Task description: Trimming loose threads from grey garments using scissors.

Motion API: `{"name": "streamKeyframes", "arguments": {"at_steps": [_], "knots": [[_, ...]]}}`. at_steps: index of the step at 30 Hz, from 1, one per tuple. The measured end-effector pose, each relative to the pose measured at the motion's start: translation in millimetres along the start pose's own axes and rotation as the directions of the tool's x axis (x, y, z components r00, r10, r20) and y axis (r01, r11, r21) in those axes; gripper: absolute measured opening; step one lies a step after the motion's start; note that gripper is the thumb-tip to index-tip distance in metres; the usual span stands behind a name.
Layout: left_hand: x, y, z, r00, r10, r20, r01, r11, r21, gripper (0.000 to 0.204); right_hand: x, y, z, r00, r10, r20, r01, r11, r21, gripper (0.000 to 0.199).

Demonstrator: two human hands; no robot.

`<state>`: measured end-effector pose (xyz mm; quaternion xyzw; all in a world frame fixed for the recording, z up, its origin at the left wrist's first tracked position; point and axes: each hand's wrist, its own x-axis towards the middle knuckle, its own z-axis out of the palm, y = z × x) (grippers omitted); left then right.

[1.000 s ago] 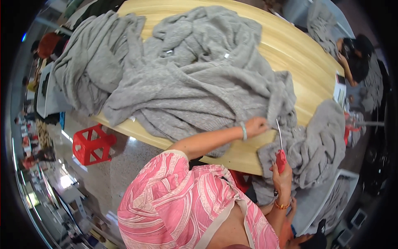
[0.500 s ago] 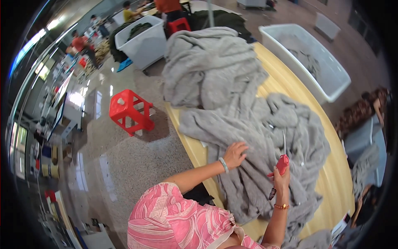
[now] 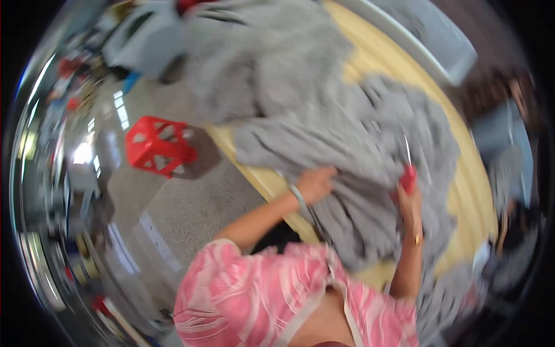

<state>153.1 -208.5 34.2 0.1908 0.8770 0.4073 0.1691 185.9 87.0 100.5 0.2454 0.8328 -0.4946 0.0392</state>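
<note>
Grey plush fabric (image 3: 370, 214) lies in loose folds over the near part of a yellow wood-grain table (image 3: 474, 191). My left hand (image 3: 315, 185) is at the fabric's left edge, its fingers drawn together on a fold; motion blur softens them. In my right hand (image 3: 409, 199) is a red-handled tool (image 3: 409, 178) with a long, thin metal shaft pointing away from me over the cloth. My fingers are wrapped round its handle. I cannot make out the tool's exact kind.
A larger heap of grey fabric (image 3: 266, 63) covers the table's far end. Left of the table stands a red plastic stool (image 3: 156, 147). A pale bin (image 3: 144, 46) is at the far left, a white tub (image 3: 457, 63) at the far right. A person (image 3: 509, 243) is near the right edge.
The whole view has shifted and blurred. My left hand's fingers, spread on the cloth before, are now drawn together on it. My right hand still holds the red-handled tool, farther from my left hand.
</note>
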Motion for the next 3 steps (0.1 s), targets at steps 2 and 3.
{"name": "streamKeyframes", "arguments": {"at_steps": [2,3], "knots": [[-2,-3,-10,0.996,0.056,0.067,-0.057,0.998,0.007,0.047,-21,5,-20,0.997,-0.071,-0.025,0.067,0.990,-0.126,0.014],[3,-7,-14,0.982,0.035,0.185,-0.025,0.998,-0.058,0.053,-28,7,-28,0.997,0.067,0.032,-0.061,0.986,-0.155,0.027]]}}
